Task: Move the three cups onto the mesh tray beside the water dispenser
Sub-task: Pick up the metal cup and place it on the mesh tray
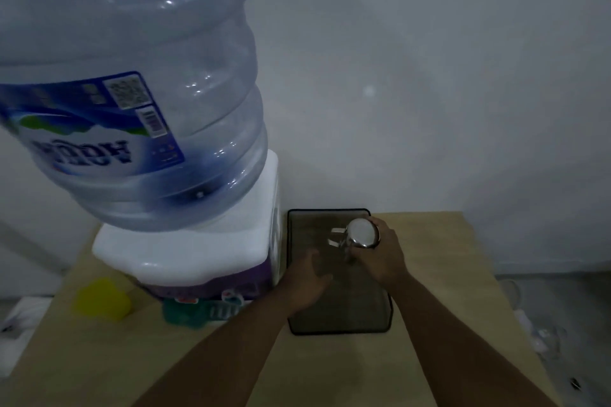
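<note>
A steel cup [362, 234] is gripped upside down by the right hand [380, 258] at the mesh tray's [307, 320] 1 o'clock; the left hand [305, 284] is held loose, empty.

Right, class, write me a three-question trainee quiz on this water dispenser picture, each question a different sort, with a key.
1. True or false: the right hand holds the steel cup upside down over the mesh tray.
2. Which hand is empty? A) the left hand B) the right hand
3. Fill in: the yellow cup stands on the table to the ______ of the water dispenser.

Key: 1 true; 2 A; 3 left.
</note>
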